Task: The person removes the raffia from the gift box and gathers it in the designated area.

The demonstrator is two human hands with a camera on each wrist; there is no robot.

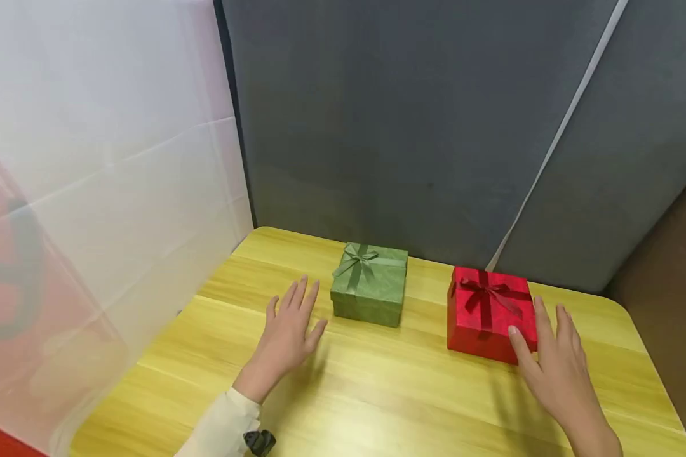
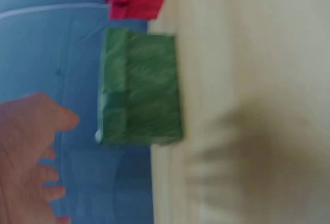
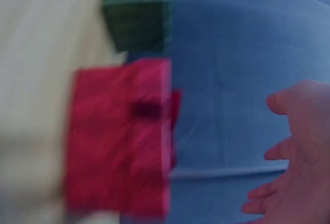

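Head view: both hands spread, holding nothing; left hand [image 1: 288, 330] near the green box [image 1: 370, 284], right hand [image 1: 554, 365] beside the red box [image 1: 490, 313], grey wall [image 1: 434, 127] behind the table [image 1: 377, 393].

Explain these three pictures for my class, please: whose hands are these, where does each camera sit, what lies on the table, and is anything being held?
No machine here: a person works with bare hands. The big picture comes from a camera on the head, looking down; the two blurred ones come from cameras on each wrist. On the yellow wooden table stand a green gift box and a red gift box, each with a ribbon bow. The left hand hovers open near the green box. The right hand is open by the red box's corner. Nothing is held.
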